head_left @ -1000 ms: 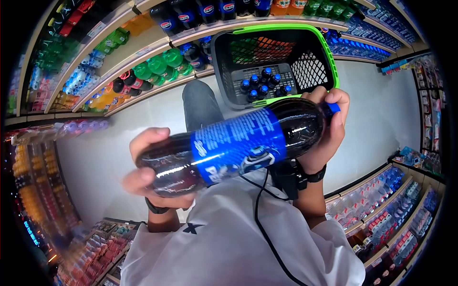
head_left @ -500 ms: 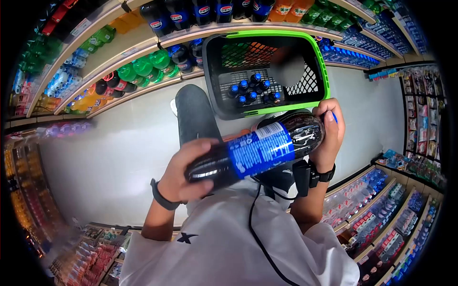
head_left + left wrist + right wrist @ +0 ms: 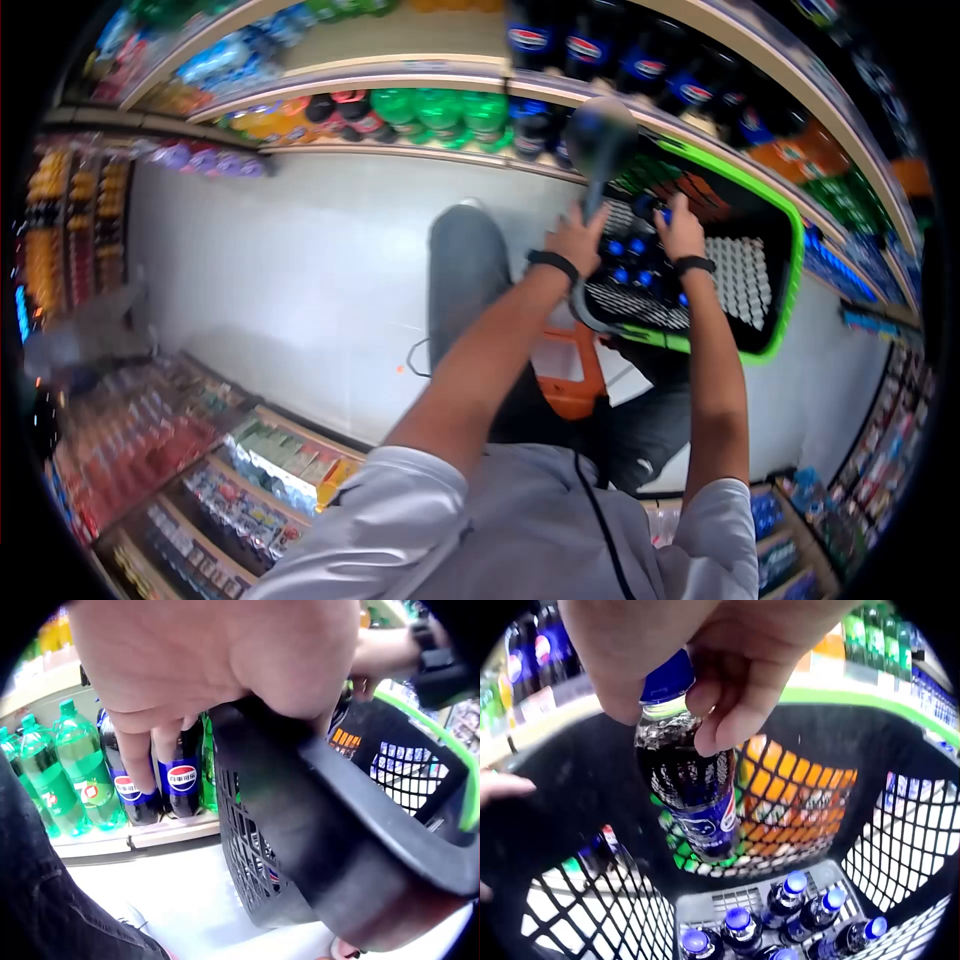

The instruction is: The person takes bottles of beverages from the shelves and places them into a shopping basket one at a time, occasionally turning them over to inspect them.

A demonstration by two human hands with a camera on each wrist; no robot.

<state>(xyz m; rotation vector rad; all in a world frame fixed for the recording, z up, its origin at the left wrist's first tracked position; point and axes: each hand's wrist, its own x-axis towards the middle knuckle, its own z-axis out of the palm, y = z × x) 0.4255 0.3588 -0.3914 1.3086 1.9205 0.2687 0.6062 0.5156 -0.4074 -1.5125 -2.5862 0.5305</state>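
A black basket with a green rim (image 3: 785, 300) stands before the shelves. At its left end, my left hand (image 3: 575, 245) grips the dark rim (image 3: 360, 802), with fingers outside and the thumb side over the inner edge. My right hand (image 3: 683, 232) is inside the basket. It pinches a small cola bottle (image 3: 690, 772) just below its blue cap, and the bottle hangs slightly tilted above the basket floor. Below it, several small blue-capped bottles (image 3: 739, 930) stand on the grey floor grid, and one at the right (image 3: 851, 936) leans.
Shelves behind the basket hold large cola bottles (image 3: 585, 50) and green soda bottles (image 3: 79, 765). An orange frame-like object (image 3: 570, 372) sits low by my legs. My left-side knee (image 3: 468, 270) is beside the basket. Another low shelf (image 3: 250, 450) runs behind me.
The large cola bottle is no longer in my hands. Both hands have moved forward to the basket, the left onto its rim, the right onto a small bottle inside. The view has swung left.
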